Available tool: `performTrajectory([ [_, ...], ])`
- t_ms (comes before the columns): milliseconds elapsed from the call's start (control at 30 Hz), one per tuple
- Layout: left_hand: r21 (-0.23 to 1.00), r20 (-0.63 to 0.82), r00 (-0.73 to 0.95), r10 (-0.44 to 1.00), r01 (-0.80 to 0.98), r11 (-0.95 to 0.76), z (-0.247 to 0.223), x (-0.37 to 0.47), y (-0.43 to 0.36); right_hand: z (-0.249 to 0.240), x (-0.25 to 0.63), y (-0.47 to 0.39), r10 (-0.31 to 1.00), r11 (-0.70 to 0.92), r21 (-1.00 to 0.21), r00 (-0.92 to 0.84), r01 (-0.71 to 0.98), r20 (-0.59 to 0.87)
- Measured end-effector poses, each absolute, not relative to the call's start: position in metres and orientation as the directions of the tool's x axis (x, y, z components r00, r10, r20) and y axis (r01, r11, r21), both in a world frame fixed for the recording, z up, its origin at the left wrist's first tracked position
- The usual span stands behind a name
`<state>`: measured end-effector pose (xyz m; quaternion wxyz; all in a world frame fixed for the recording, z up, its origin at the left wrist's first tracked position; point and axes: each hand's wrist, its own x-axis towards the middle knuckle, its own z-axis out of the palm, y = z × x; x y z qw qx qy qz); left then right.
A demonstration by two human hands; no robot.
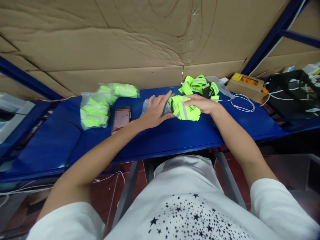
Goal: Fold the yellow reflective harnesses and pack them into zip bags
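**Neon yellow on the blue counter: both hands at one folded vest**

Neon-yellow fabric with grey reflective stripes sits at the middle of the blue counter (160,140), and both hands are on it. The folded vest (186,111) lies just right of centre, toward the far edge. The right hand (202,103) is laid over its top, fingers curled down onto the fabric and gripping it. The left hand (156,111) comes in from the left, fingers stretched nearly flat and pressing on a clear plastic bag (150,106) that touches the vest's left end; whether it actually grips the bag I cannot tell.

Just behind the right hand lies a loose heap of more vests (200,85). Off to the left, well apart, two bagged vests (100,108) lie together, with a phone (121,119) just beside them. A white cable (241,103) loops on the right, near a small cardboard box (247,86). Brown cardboard (125,43) lines the wall behind everything.
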<state>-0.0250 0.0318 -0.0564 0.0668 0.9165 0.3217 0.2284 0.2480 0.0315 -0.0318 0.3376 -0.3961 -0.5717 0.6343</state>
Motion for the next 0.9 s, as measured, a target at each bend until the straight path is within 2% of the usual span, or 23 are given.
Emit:
performTrajectory([
  [133,0.206,0.403,0.687,0.605,0.576,-0.791,-0.056,-0.026,0.032,-0.027,0.256,0.033,0.911,0.015,-0.979,-0.407,0.201,-0.069],
  [267,0.102,0.404,0.758,0.511,0.518,-0.849,-0.054,-0.026,0.032,-0.019,0.258,0.027,0.883,0.151,-0.887,-0.463,0.437,-0.078],
  [400,0.021,0.387,0.81,0.441,0.47,-0.882,-0.055,-0.021,0.031,-0.013,0.251,0.019,0.845,0.275,-0.817,-0.533,0.507,-0.045],
  [500,-0.01,0.372,0.839,0.398,0.432,-0.902,-0.059,-0.018,0.032,-0.014,0.245,0.018,0.814,0.318,-0.762,-0.574,0.564,-0.086],
  [600,-0.042,0.388,0.835,0.389,0.438,-0.898,-0.062,-0.016,0.033,-0.02,0.238,0.019,0.867,0.265,-0.791,-0.495,0.551,-0.054],
  [700,-0.065,0.401,0.823,0.403,0.465,-0.883,-0.059,-0.015,0.035,-0.029,0.231,0.02,0.927,0.214,-0.875,-0.372,0.434,0.042],
  [833,-0.093,0.344,0.846,0.408,0.463,-0.881,-0.053,-0.01,0.04,-0.038,0.223,0.023,0.898,0.327,-0.874,-0.407,0.361,0.167],
  [900,-0.096,0.345,0.83,0.438,0.495,-0.864,-0.05,-0.007,0.043,-0.043,0.221,0.027,0.898,0.382,-0.845,-0.364,0.373,0.246],
])
